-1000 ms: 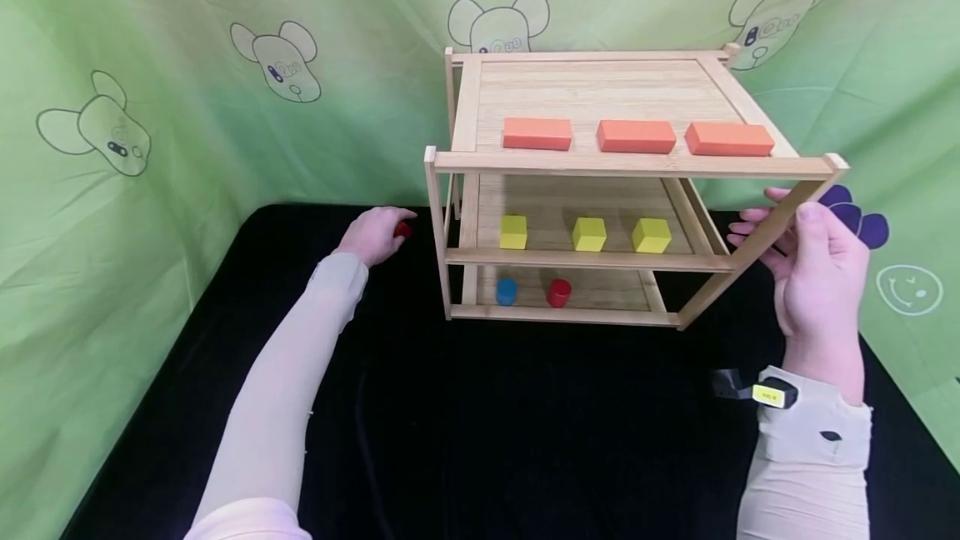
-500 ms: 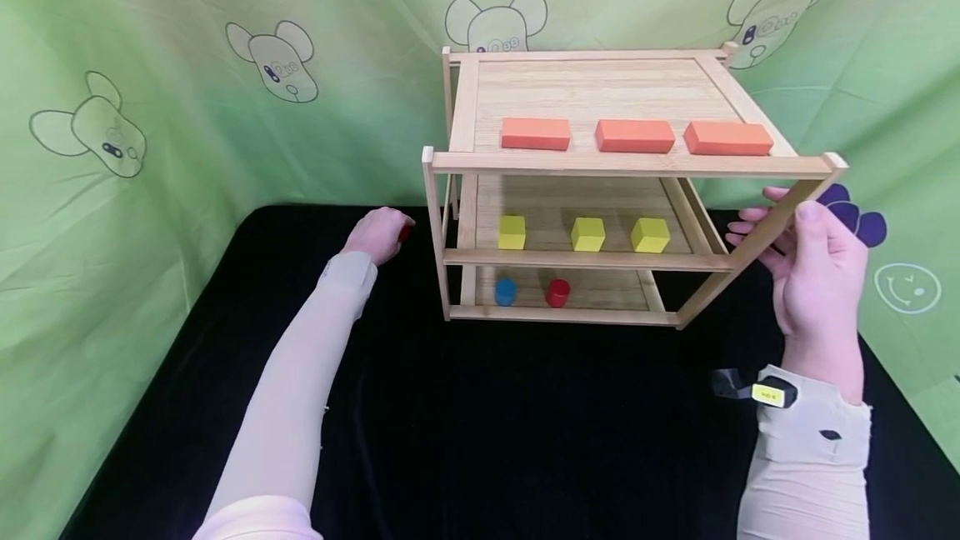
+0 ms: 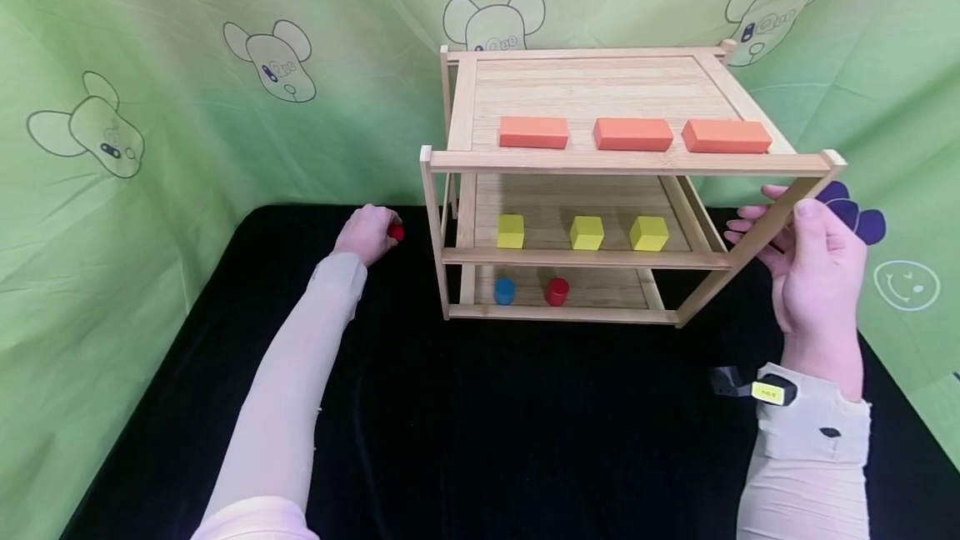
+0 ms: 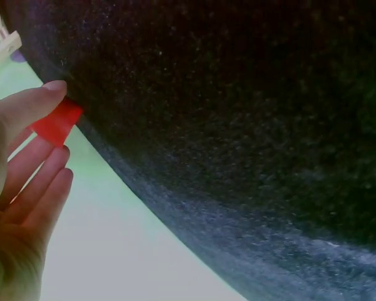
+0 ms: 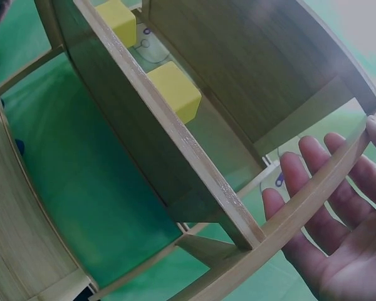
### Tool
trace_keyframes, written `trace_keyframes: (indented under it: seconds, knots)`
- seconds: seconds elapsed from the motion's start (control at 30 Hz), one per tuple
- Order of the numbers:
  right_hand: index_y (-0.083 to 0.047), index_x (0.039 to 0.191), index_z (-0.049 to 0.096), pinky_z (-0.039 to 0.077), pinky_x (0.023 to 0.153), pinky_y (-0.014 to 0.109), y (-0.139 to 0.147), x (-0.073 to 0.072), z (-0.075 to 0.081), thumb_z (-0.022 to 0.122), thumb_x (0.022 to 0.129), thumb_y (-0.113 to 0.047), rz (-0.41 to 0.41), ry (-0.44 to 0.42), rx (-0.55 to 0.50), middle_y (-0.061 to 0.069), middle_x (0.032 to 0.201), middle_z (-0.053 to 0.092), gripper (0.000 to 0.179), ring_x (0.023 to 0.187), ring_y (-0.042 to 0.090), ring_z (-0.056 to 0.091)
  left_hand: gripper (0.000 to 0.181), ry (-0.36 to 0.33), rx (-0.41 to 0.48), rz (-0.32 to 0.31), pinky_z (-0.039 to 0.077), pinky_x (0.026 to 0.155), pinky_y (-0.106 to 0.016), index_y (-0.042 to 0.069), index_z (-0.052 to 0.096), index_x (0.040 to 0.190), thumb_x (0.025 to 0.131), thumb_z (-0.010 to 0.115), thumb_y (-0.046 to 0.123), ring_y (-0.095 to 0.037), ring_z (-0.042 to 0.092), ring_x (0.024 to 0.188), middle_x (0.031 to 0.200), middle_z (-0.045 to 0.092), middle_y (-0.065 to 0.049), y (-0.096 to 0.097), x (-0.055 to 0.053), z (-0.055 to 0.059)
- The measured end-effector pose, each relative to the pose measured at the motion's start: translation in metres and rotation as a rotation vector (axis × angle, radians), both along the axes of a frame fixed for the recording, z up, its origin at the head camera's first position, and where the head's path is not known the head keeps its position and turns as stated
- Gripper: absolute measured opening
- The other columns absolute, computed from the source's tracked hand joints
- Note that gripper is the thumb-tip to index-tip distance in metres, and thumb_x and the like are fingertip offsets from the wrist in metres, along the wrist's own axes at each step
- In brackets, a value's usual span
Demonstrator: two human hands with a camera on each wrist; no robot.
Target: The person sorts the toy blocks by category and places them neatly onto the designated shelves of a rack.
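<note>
My left hand (image 3: 367,233) pinches a small red cylinder block (image 3: 396,232) between thumb and fingers, left of the wooden shelf rack (image 3: 622,163). In the left wrist view the red block (image 4: 57,122) shows between the thumb and the fingertips, close over the black cloth. My right hand (image 3: 821,273) holds the rack's front right post (image 5: 319,179), thumb on the near side and fingers behind it. A blue cylinder (image 3: 505,291) and a red cylinder (image 3: 557,292) stand on the bottom shelf.
Three yellow cubes (image 3: 587,232) sit along the middle shelf, and three orange blocks (image 3: 633,134) along the top. Black cloth (image 3: 525,423) covers the table. Green printed curtains (image 3: 360,90) hang behind and at both sides.
My left hand has turned slightly and shifted a little left, leaving more of the red block visible than half a second ago. The right hand keeps its place on the post.
</note>
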State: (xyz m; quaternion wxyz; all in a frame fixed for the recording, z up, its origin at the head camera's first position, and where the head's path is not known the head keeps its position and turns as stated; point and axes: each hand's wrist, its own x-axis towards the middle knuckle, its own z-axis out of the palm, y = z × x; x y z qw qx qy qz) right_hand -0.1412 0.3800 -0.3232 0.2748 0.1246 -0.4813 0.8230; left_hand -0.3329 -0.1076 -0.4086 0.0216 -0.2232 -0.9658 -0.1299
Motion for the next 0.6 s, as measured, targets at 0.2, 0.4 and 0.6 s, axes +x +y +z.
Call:
trace_keyframes:
  seconds: [0.2,0.4,0.6]
  knots:
    - [0.027,0.123,0.052,0.063,0.076,0.042,0.001,0.0,0.0,0.056,0.105,-0.005,0.033,-0.005,-0.018,0.031,0.093,0.069,0.037,0.08,0.039,0.072,0.015,0.002,0.055,0.036,0.058,0.082,-0.043,0.004,0.077,0.101,0.086,0.078,0.004,-0.032,0.07,0.094,0.099,0.075,-0.01,-0.006,0.004,0.002]
    - [0.027,0.123,0.052,0.063,0.076,0.042,0.001,0.0,0.0,0.055,0.105,-0.005,0.034,-0.003,-0.018,0.031,0.093,0.069,0.037,0.079,0.039,0.072,0.017,0.017,0.095,0.063,0.057,0.081,-0.042,0.007,0.078,0.102,0.086,0.081,0.005,-0.029,0.069,0.092,0.095,0.074,-0.006,-0.01,0.008,0.004]
    - [0.027,0.122,0.052,0.063,0.074,0.042,0.0,0.0,0.001,0.056,0.105,-0.005,0.03,-0.005,-0.037,0.032,0.092,0.069,0.037,0.08,0.039,0.072,0.021,0.019,0.121,0.064,0.057,0.082,-0.042,0.005,0.078,0.107,0.086,0.082,0.006,-0.029,0.07,0.094,0.097,0.075,-0.007,-0.013,0.015,0.006]
